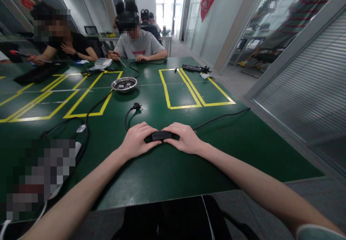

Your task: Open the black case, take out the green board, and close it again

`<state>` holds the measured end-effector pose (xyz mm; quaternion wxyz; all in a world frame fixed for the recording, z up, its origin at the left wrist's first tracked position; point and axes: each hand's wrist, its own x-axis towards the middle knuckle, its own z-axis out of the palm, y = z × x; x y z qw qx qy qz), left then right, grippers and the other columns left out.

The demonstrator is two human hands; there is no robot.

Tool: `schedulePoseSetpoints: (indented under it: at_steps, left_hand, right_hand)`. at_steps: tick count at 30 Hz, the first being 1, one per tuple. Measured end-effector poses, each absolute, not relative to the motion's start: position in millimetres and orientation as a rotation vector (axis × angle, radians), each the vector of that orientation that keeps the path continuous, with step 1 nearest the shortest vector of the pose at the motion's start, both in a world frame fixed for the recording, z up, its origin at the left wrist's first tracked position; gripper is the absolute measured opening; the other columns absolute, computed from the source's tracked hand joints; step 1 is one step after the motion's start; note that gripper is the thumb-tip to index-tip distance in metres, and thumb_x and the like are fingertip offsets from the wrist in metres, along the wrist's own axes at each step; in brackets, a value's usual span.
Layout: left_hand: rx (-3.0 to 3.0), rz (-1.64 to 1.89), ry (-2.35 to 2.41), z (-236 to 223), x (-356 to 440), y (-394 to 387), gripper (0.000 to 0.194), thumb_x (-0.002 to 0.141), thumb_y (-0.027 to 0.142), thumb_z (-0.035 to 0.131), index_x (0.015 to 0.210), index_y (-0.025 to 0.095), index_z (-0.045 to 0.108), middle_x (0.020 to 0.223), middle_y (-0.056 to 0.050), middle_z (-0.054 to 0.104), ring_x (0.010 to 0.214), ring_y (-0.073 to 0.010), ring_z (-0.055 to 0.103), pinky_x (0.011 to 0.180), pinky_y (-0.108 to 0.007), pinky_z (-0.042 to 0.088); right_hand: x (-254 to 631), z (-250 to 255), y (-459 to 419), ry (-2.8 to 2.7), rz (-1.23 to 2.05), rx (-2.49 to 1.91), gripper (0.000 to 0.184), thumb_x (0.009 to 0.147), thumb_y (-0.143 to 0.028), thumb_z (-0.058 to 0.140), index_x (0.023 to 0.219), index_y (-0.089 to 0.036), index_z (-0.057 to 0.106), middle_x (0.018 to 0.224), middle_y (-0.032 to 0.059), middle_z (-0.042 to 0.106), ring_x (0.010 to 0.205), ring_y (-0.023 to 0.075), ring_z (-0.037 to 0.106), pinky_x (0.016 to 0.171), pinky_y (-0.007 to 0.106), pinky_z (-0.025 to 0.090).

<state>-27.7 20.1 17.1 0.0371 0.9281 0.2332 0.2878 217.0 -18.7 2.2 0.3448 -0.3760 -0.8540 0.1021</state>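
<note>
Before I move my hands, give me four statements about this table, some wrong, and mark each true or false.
1. My left hand and right hand both touch the black block. True.
2. The black power plug lies inside a yellow tape rectangle. False: the plug lies outside, on the green tabletop.
3. Metal pieces lie in the round metal dish. True.
4. The person in the grey T-shirt holds nothing. False: one hand holds a thin rod.

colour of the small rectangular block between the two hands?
The small rectangular block is black, best seen in the head view.
</note>
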Motion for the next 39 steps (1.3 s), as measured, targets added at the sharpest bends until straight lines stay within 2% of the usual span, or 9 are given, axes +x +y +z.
schedulePoseSetpoints:
  at_steps: [10, 14, 19, 21, 27, 33, 39]
  left_hand:
    - [2.770, 0.966, 0.762, 15.4, -30.7, 15.6, 0.038, 0.101, 0.051, 0.063, 0.108, 0.016, 0.075, 0.096, -0.007, 0.082, 0.081, -0.0202, 0.077, 0.074, -0.030, 0.058]
    - [2.762, 0.977, 0.827, 15.3, -29.3, 15.6, 0.042, 0.099, 0.054, 0.064, 0.117, 0.016, 0.074, 0.099, -0.008, 0.082, 0.081, -0.0206, 0.077, 0.072, -0.029, 0.058]
    - [2.844, 0.957, 0.837, 19.8, -29.7, 14.6, 0.035, 0.100, 0.050, 0.064, 0.099, 0.017, 0.077, 0.084, -0.006, 0.080, 0.070, -0.0200, 0.071, 0.064, -0.030, 0.053]
    - [2.871, 0.965, 0.819, 20.9, -29.4, 13.1, 0.033, 0.100, 0.047, 0.064, 0.098, 0.017, 0.077, 0.080, -0.005, 0.079, 0.068, -0.0202, 0.068, 0.063, -0.031, 0.051]
    - [2.850, 0.951, 0.792, 21.4, -24.8, 9.7, 0.035, 0.099, 0.046, 0.066, 0.114, 0.016, 0.074, 0.095, -0.009, 0.080, 0.080, -0.0226, 0.071, 0.075, -0.035, 0.055]
    - [2.862, 0.879, 0.846, 23.0, -24.2, 8.1, 0.028, 0.099, 0.043, 0.064, 0.107, 0.017, 0.075, 0.086, -0.007, 0.076, 0.080, -0.0234, 0.069, 0.076, -0.037, 0.054]
    - [2.781, 0.808, 0.889, 21.7, -17.3, 2.0, 0.032, 0.104, 0.039, 0.056, 0.124, 0.016, 0.066, 0.103, -0.010, 0.076, 0.090, -0.0245, 0.072, 0.083, -0.037, 0.058]
  right_hand:
    - [218.9, 4.6, -17.4, -2.205, 0.179, -0.870, 0.025, 0.101, -0.034, 0.065, 0.118, -0.017, 0.071, 0.105, 0.0110, 0.079, 0.093, 0.0234, 0.072, 0.084, 0.037, 0.059]
    - [219.8, 4.4, -16.7, -2.188, 0.156, -0.859, 0.027, 0.102, -0.037, 0.063, 0.119, -0.018, 0.070, 0.105, 0.0110, 0.079, 0.092, 0.0234, 0.072, 0.083, 0.038, 0.059]
    - [220.5, 4.6, -15.5, -2.179, 0.175, -0.839, 0.028, 0.102, -0.038, 0.063, 0.121, -0.019, 0.070, 0.107, 0.0103, 0.079, 0.095, 0.0240, 0.073, 0.086, 0.040, 0.060]
    - [220.8, 3.4, -15.0, -2.183, 0.192, -0.830, 0.031, 0.100, -0.038, 0.066, 0.124, -0.019, 0.069, 0.111, 0.0109, 0.078, 0.100, 0.0247, 0.073, 0.089, 0.041, 0.060]
    - [223.4, -3.0, -14.4, -2.207, 0.211, -0.870, 0.029, 0.098, -0.037, 0.069, 0.121, -0.020, 0.071, 0.108, 0.0105, 0.080, 0.097, 0.0239, 0.076, 0.087, 0.037, 0.061]
    - [223.4, 2.2, -14.5, -2.239, 0.314, -0.937, 0.034, 0.094, -0.036, 0.074, 0.124, -0.020, 0.071, 0.115, 0.0098, 0.079, 0.103, 0.0247, 0.076, 0.091, 0.037, 0.060]
    - [222.1, 6.5, -13.4, -2.306, 0.304, -0.984, 0.031, 0.099, -0.037, 0.066, 0.121, -0.015, 0.072, 0.107, 0.0122, 0.080, 0.096, 0.0253, 0.076, 0.084, 0.035, 0.059]
